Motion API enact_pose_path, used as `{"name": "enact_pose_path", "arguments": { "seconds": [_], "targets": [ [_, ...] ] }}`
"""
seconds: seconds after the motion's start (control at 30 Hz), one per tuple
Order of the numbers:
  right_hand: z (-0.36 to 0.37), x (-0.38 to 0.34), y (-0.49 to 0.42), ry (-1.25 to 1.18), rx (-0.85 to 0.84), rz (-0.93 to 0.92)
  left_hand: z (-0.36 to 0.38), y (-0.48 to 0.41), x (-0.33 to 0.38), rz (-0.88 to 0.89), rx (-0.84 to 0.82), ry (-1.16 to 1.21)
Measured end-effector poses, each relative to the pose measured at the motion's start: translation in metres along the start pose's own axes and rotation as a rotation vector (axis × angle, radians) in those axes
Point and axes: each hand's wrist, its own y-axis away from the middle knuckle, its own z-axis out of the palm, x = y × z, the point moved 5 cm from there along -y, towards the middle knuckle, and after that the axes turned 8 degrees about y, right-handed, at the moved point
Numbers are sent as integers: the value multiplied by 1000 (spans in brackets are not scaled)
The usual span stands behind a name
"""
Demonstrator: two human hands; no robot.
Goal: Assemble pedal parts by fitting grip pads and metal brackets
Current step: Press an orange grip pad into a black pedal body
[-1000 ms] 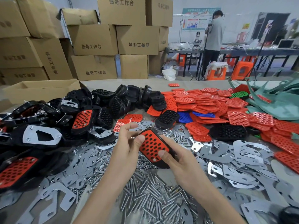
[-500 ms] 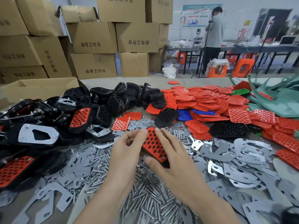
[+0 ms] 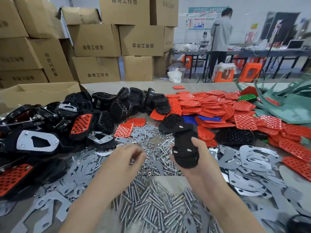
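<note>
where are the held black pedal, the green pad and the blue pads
black pedal (image 3: 184, 145), head view, middle of its back face
green pad (image 3: 247, 98), head view, its perforated top
blue pads (image 3: 208, 118), head view, top pad

The right hand grips a black pedal body with its underside up, thumb across the face, above a scatter of nuts on the table. The left hand hovers just beside it, blurred, fingers curled; whether it holds anything cannot be told. Bolts lie heaped near both forearms, metal brackets spread to the right, red grip pads pile beyond, black pedal parts to the left. Cardboard boxes stand stacked behind.
</note>
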Motion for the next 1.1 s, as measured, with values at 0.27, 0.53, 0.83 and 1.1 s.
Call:
{"name": "enact_pose_path", "arguments": {
  "seconds": [0.27, 0.53, 0.83, 1.1],
  "targets": [
    [-13, -1, -5, -72, -77, 19, 11, 7, -4, -54, -263, -188],
    [-17, 0, -8, -2, -54, -2, 16, 1, 0, 30, -188, -95],
    [-16, 0, -8, -34, -58, -41, 12, -1, -4, 43, -94, -49],
    [-11, 4, -5, 77, -122, -70, 14, 2, 6, 51, -91, 73]
  ]
}}
